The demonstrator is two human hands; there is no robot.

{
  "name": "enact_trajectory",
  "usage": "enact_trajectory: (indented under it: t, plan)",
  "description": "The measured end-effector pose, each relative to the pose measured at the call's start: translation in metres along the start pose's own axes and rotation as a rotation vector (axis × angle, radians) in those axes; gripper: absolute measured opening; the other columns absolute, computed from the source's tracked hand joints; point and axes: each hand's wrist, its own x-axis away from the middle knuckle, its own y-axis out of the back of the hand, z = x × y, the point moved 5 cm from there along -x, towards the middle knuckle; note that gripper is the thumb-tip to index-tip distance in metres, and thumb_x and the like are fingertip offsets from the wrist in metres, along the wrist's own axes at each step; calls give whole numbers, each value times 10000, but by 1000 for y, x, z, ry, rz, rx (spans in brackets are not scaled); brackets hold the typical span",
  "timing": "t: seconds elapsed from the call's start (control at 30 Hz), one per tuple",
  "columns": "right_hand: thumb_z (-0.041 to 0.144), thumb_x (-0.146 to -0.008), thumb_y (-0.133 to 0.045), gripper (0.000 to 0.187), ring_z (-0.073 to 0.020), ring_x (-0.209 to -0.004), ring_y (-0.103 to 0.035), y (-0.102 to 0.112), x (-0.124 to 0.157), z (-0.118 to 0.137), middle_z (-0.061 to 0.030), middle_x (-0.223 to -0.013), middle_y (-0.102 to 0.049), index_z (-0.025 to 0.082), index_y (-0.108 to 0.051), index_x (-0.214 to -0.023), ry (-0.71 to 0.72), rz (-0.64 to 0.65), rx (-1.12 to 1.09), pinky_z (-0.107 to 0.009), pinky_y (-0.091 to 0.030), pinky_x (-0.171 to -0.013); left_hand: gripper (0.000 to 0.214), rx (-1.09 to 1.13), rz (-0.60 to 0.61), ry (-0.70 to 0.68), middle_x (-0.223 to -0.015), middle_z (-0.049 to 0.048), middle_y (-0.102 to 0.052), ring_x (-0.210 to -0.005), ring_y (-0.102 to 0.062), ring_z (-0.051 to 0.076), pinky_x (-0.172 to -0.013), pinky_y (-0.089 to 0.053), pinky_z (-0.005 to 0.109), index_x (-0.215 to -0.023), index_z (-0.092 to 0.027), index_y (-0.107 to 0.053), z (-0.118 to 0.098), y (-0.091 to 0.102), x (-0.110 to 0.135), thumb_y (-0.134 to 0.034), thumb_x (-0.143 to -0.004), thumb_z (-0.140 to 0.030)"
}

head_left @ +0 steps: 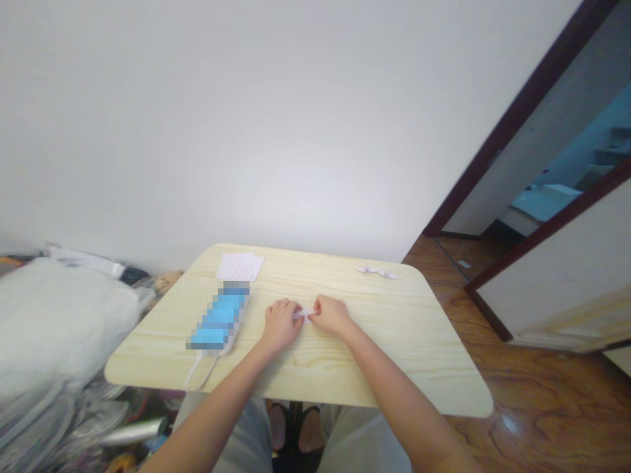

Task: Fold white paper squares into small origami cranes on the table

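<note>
Between my two hands, over the middle of the light wooden table (414, 355), is a small piece of white folded paper (306, 314). My left hand (282, 323) pinches its left end with thumb and fingers. The right end is gripped by my right hand (331, 314), whose fingers are curled closed. Much of the paper is hidden by my fingers, so its exact shape cannot be made out. Toward the back right of the table lie two small folded white paper pieces (377, 270), side by side with pointed ends.
A stack of white paper sheets (240, 267) lies at the back left. In front of it is a phone (219, 318) with a blurred screen and a white cable (197, 371) over the table's front edge. A white wall (305, 131) stands behind; bagged items crowd the left floor.
</note>
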Motion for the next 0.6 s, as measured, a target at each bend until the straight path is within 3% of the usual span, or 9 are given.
enact_trajectory:
  t: [0.33, 0.6]
  plan:
    - [472, -653, -595, 328, -179, -736, -580, -1, -13, -11, -30, -828, -656, 217, -595, -859, -2, 143, 13, -241, -341, -564, 276, 27, 45, 128, -943, 54, -579, -974, -479, 242, -796, -306, 352, -864, -222, -603, 11, -4, -10, -603, -689, -434]
    - [336, -593, -670, 234, -161, -660, -569, 7, -25, -9, -36, -771, -660, 184, -635, -768, 80, 298, 3, -228, -354, -526, 359, -11, 129, 192, -981, 61, -558, -999, -472, 263, -796, -320, 358, -893, -224, -565, 12, 0, -24, -656, -604, -417]
